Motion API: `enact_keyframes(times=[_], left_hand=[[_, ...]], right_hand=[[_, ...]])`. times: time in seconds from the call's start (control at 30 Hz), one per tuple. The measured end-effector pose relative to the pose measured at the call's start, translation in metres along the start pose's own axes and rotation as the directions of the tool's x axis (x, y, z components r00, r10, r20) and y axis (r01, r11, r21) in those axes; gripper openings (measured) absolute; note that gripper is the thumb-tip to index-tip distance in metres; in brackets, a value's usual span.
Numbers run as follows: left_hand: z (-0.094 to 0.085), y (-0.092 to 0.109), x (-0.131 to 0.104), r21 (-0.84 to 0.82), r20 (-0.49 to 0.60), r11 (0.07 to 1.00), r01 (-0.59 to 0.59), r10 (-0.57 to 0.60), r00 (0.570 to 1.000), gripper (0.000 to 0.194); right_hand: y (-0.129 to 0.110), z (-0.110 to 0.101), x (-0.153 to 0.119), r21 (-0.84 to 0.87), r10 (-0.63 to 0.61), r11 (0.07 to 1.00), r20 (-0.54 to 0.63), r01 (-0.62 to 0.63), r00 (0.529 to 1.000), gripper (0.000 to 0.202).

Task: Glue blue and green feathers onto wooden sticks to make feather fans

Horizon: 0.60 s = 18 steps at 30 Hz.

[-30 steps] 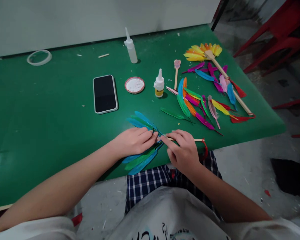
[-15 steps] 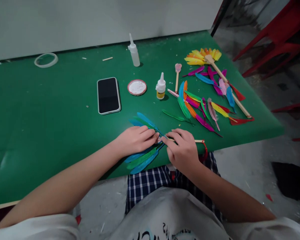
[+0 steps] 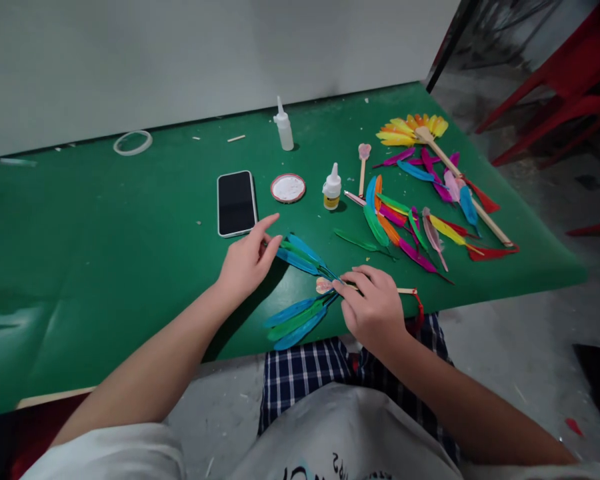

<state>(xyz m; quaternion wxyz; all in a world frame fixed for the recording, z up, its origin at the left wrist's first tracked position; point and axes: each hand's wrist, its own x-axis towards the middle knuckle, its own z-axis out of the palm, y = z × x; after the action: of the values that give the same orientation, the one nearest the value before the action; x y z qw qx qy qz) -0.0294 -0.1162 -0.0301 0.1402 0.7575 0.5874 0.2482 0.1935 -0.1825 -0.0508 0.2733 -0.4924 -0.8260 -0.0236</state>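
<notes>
My left hand (image 3: 250,257) is raised off the fan's middle, index finger and thumb apart, just beside the tips of the upper blue and green feathers (image 3: 303,255). Whether the thumb touches them I cannot tell. My right hand (image 3: 373,300) pinches the feather quills against the wooden stick of a small feather fan. A pinkish patterned head (image 3: 324,285) of the stick shows between the two feather groups. Blue and green feathers (image 3: 297,321) also spread from the lower side. The stick's far end (image 3: 407,291) carries a red tassel (image 3: 420,313).
Beyond my hands are a phone (image 3: 237,203), a round lid with white paste (image 3: 288,188), and two glue bottles (image 3: 332,189) (image 3: 285,127). Loose coloured feathers (image 3: 405,230), a small stick (image 3: 363,170) and a yellow feather fan (image 3: 413,130) lie to the right. A tape ring (image 3: 133,143) lies far left.
My left hand has let go of the fan's middle and moved up and left, its fingers parting. The pinkish head and upper feathers are now uncovered. My right hand keeps its pinch.
</notes>
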Motion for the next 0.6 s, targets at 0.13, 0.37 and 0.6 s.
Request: enact_keyframes(times=[0.13,0.37,0.6], left_hand=[[0.0012,0.0002,0.0019,-0.114,0.026,0.988,0.104,-0.102,0.994,0.039],[0.0022,-0.0033,0.0027,-0.15,-0.034,0.981,0.122,-0.129,0.991,0.037],[0.001,-0.0038,0.0007,0.04,-0.137,0.998,0.051,-0.045,0.99,0.036]], right_hand=[[0.0,0.0004,0.0004,0.002,-0.01,1.0,0.0,0.01,1.0,0.022],[-0.0001,0.0008,0.001,-0.021,-0.033,0.999,0.005,0.034,0.999,0.02],[0.001,0.0014,0.0024,-0.004,-0.041,0.999,0.052,0.041,0.998,0.021]])
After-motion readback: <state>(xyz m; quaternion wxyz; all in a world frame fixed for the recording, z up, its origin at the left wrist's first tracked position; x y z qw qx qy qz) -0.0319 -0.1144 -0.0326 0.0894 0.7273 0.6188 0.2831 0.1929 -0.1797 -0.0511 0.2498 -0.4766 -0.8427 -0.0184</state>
